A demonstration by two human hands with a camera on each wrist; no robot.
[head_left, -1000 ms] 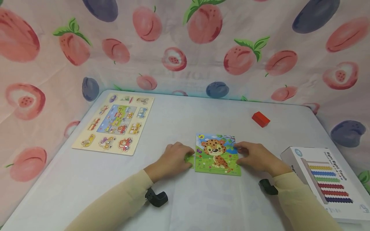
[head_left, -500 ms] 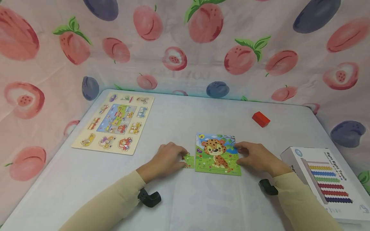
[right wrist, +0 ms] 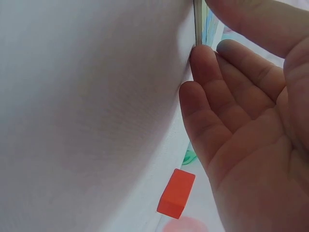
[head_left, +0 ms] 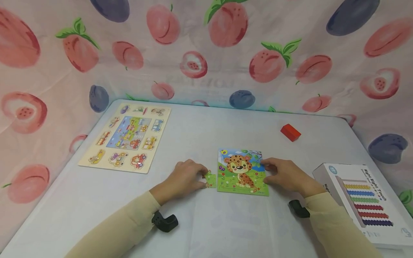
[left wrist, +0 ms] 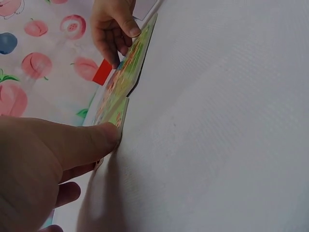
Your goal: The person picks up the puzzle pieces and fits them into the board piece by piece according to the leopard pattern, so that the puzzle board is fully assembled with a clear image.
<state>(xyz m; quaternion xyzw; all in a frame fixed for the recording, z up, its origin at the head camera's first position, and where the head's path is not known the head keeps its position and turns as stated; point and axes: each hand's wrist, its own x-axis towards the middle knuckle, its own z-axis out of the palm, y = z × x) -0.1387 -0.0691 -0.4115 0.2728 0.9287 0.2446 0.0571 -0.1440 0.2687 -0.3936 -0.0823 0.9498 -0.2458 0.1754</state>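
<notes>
A square leopard picture puzzle (head_left: 242, 172) lies flat on the table. Left of it, a small gap away, is a green flowered puzzle piece (head_left: 211, 180). My left hand (head_left: 184, 179) pinches that piece at its left end, thumb on the near side and index finger on the far side. In the left wrist view the thumb (left wrist: 107, 135) presses the edge of the piece, whose far part the hand hides. My right hand (head_left: 285, 175) rests at the puzzle's right edge, its thumb and index finger apart. Its other fingers (right wrist: 205, 65) are loosely extended in the right wrist view.
A wooden vehicle puzzle board (head_left: 154, 152) lies at the back left. Behind my right hand sits a red block (head_left: 290, 132). A white box with a picture of coloured bead rows (head_left: 368, 200) stands at the right, beside my right forearm. A fruit-print cloth (head_left: 226, 68) hangs behind the table.
My left hand has moved a little to the left, and more of the green puzzle piece shows between it and the leopard puzzle. My right hand stays at the puzzle's edge.
</notes>
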